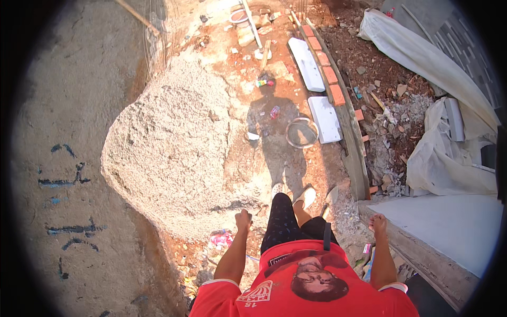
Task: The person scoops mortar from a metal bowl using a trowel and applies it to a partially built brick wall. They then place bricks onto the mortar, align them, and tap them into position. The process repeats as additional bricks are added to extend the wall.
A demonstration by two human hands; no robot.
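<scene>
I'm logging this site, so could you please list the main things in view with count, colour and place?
Mound: 1, pale grey, left of centre
Slabs: 2, white, upper right of centre
Bricks: several, orange, right of slabs
Round pan: 1, dark rim, beside slabs
Sheeting: count unclear, white, right side
Ledge: 1, whitish, lower right
Marked wall: 1, brownish, far left
Bladed tool: 1, greyish, lower centre
Shoes: 2, pale, centre
Shirt: 1, red, bottom
Left hand: 1, bare, near mound
Right hand: 1, bare, near ledge

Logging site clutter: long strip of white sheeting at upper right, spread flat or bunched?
Bunched: the long strip of white sheeting lies gathered lengthwise, with creases showing along it.
</scene>
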